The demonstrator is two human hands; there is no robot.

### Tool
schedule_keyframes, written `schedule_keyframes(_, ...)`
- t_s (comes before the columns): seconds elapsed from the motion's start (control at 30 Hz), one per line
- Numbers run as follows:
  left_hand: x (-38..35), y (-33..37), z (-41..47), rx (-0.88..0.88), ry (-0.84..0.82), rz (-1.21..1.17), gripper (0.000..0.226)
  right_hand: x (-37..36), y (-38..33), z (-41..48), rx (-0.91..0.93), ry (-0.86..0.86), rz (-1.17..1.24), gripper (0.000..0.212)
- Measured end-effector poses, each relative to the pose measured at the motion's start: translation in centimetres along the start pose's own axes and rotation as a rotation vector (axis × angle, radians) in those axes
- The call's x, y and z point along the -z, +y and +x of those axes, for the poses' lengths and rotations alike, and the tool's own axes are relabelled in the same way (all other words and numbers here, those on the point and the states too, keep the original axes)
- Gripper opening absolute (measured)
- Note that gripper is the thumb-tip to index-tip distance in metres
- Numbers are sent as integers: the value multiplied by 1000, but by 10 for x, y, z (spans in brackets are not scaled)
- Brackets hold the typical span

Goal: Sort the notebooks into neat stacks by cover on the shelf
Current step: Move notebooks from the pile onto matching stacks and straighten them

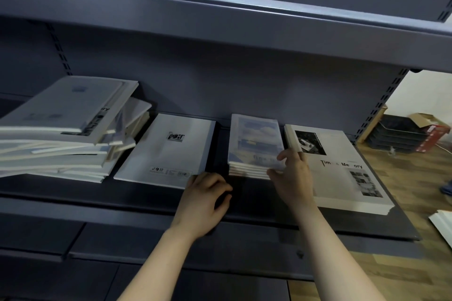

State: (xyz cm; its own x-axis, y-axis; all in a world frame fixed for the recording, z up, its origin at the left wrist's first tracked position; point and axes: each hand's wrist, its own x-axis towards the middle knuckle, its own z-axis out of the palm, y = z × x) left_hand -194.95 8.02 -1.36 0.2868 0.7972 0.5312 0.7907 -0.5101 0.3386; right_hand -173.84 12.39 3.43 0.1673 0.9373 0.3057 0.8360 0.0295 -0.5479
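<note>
Right hand pinches the sky-cover notebook stack, left hand curled empty beside it; a careless nudge could skew it.

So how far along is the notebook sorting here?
Roughly midway. Done: three sorted piles, the white-cover stack, blue-cover stack and Time Memory stack. In hand: the right hand squares the blue-cover stack; the left hand rests beside. Left: the messy pile.

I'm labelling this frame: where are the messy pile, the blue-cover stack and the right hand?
messy pile [61,129]: head view, top cover of the leaning heap.
blue-cover stack [255,139]: head view, middle of its top cover.
right hand [293,173]: head view, back of the hand.
</note>
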Motion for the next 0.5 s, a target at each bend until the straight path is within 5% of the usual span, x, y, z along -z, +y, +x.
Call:
schedule_keyframes(0.17, 21, -26, -12, 33, 50, 43, 30, -14, -33, -21, 117, 116, 124, 16)
schedule_keyframes(0.37, 48, -58, -26, 90, 13, 110, 23, -58, -84, -37, 169, -158, 184, 12)
schedule_keyframes(0.5, 64, -76, -36, 107, -14, 120, 29, -81, -108, -42, 100, -237, 88, 32)
